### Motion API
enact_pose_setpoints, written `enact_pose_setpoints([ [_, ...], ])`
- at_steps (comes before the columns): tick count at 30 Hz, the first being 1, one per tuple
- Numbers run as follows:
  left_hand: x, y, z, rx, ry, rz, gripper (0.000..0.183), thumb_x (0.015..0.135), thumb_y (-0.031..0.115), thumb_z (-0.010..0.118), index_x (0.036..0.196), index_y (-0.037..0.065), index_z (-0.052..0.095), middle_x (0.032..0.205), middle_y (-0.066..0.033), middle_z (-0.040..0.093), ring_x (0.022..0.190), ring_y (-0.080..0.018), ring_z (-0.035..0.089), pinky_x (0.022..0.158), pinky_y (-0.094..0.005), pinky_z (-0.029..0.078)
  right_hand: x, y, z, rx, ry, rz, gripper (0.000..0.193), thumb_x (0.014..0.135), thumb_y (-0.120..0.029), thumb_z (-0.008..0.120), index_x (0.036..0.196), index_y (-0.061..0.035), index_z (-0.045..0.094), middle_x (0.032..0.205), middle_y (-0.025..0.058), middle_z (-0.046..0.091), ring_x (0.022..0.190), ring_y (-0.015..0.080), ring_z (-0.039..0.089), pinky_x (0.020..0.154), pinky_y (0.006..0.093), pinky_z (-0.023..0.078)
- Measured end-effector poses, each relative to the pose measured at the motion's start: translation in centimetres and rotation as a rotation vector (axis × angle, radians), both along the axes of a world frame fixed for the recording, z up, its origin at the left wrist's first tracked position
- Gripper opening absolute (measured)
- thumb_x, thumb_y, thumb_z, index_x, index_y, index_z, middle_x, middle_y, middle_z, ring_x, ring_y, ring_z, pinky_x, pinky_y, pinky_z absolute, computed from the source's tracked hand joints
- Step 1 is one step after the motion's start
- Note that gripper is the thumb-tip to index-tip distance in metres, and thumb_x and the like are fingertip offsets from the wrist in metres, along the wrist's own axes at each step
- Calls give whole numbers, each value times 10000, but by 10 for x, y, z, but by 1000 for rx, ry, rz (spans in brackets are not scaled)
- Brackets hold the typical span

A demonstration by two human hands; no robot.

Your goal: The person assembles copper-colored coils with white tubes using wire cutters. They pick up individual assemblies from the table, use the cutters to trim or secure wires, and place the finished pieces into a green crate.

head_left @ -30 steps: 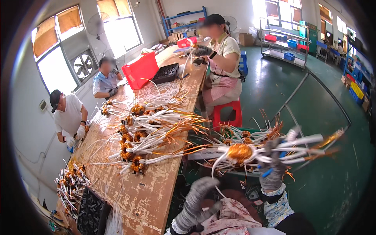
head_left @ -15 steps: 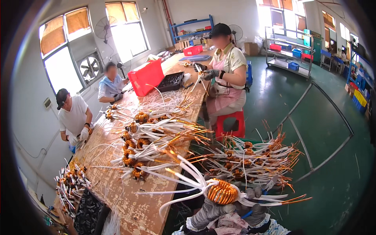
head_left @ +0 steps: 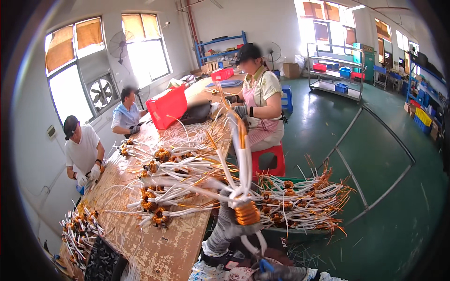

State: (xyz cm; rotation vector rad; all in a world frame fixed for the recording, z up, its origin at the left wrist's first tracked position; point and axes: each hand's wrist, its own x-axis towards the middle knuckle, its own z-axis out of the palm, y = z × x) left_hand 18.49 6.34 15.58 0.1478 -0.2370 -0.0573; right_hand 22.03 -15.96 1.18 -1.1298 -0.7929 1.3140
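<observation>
Left hand (head_left: 222, 233) grips a coil (head_left: 247, 214); right hand (head_left: 284, 272), at five o'clock, clasps a blue-handled tool (head_left: 266, 265); handling wires (head_left: 244, 164) seems the step, next calling for steadiness

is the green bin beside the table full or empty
The green bin looks full: copper-wound coils with white leads cover its inside, some wire ends poking past its rim.

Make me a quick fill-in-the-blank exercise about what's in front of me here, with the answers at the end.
1. The left hand, gloved in ____, grips the coil.
2. The right hand holds a tool with ____ handles.
3. The stool under the aproned co-worker is ____.
4. At the table, ____ co-workers are in view.

Missing words: gray; blue; red; three.
</observation>
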Motion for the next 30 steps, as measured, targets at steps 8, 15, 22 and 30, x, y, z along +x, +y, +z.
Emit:
enact_pose_setpoints([
  [8, -52, 15, -86, 1429, 404, 891, 867, 437, -20, 801, 1169, 89, 349, 1065, -53, 480, 998, -178, 495, 860, -309, 459, 29, 6, 64, 408, -677, -29, 478, 785, -199, 668, 1198, -83, 458, 982, 82, 561, 868, 213, 569, 739, 349, 470],
  [15, -91, -28, -77, 1180, 478, 848, 915, 472, 20, 850, 1224, 77, 333, 1072, -59, 499, 925, -159, 542, 780, -286, 506, 46, 28, 98, 312, -1328, -390, 480, 717, -241, 689, 1139, -87, 521, 985, 138, 530, 888, 305, 542, 758, 396, 445],
  [22, -95, -30, -76, 1249, 462, 752, 865, 519, 132, 867, 1211, 52, 355, 1038, -57, 519, 914, -136, 545, 770, -281, 504, 37, 38, 91, 270, -1469, -388, 508, 688, -335, 695, 1134, -134, 561, 964, 109, 502, 895, 291, 504, 792, 432, 396],
  [30, -94, -37, -74, 1187, 399, 726, 858, 536, 132, 856, 1228, 103, 351, 1087, -52, 513, 968, -152, 531, 821, -293, 476, 41, 36, 95, 302, -1514, -340, 505, 664, -292, 705, 1121, -126, 569, 946, 112, 504, 875, 288, 505, 750, 412, 412],
])
